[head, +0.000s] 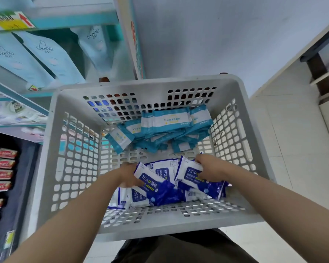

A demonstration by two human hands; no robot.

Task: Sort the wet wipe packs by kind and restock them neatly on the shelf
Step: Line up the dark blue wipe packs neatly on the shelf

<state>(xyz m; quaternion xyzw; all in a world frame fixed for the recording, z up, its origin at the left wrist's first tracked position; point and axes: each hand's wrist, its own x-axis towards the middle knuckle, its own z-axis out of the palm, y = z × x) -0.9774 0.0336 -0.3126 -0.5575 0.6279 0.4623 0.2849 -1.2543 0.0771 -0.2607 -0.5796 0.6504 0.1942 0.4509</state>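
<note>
A grey perforated basket [51, 141] stands in front of me, holding two heaps of wipe packs. Several teal-and-white packs [167, 122] lie against its far wall. Several dark blue "75%" alcohol wipe packs [160, 188] lie in the near half. My left hand [128, 172] grips the left side of the blue packs, its fingers tucked behind one pack. My right hand [211, 169] holds a blue-and-white pack [189, 172] at the right of the heap, fingers curled over its top edge.
A shelf unit [51, 19] with teal edges stands on the left, carrying pale blue "Giving" packs [46, 54]. Lower shelves hold more packs and red boxes [4, 164]. White floor tiles lie to the right, beside a pale counter [292, 59].
</note>
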